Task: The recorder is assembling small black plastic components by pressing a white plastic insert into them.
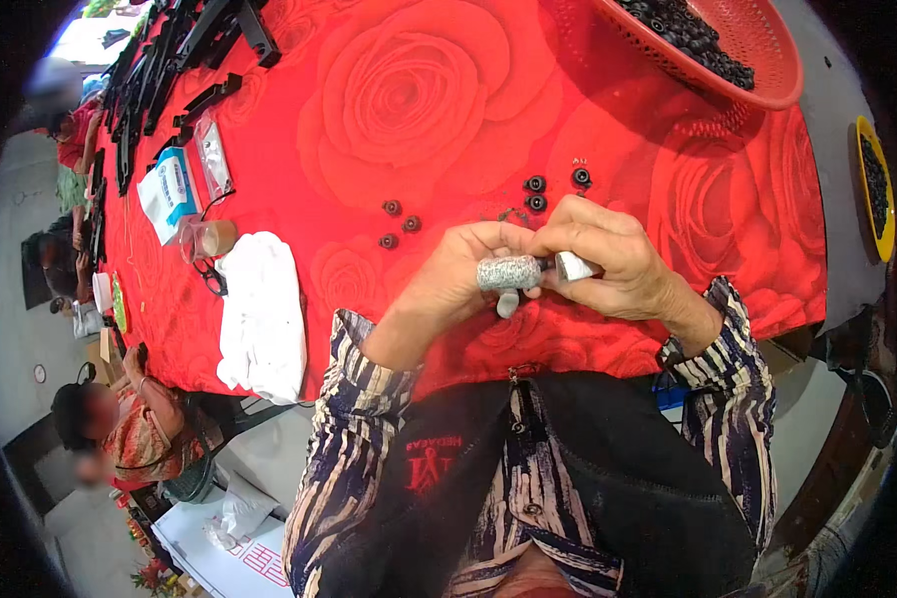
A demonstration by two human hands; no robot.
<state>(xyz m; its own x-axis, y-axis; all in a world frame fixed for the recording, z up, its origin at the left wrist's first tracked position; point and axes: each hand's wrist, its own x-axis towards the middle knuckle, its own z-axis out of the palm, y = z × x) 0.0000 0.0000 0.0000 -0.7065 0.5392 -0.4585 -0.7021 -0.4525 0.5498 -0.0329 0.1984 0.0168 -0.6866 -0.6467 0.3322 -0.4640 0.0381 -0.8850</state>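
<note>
My left hand (pixel 445 271) and my right hand (pixel 616 261) meet above the near edge of the red table, fingers closed in a pinch. Between their fingertips a small black part (pixel 546 264) shows only partly; its shape is mostly hidden. A grey speckled wrap (pixel 509 272) seems to cover my left thumb, and a white wrap (pixel 574 266) my right thumb. Just beyond my hands lie small round black parts (pixel 535 185), with another group (pixel 393 207) farther left.
A red plastic basket (pixel 782 60) of black parts stands far right, a yellow tray (pixel 889 234) beyond it. At left are a white cloth (pixel 261 319), a tissue pack (pixel 174 194), a plastic cup (pixel 209 239) and long black pieces (pixel 154 75). Other people sit along the left side.
</note>
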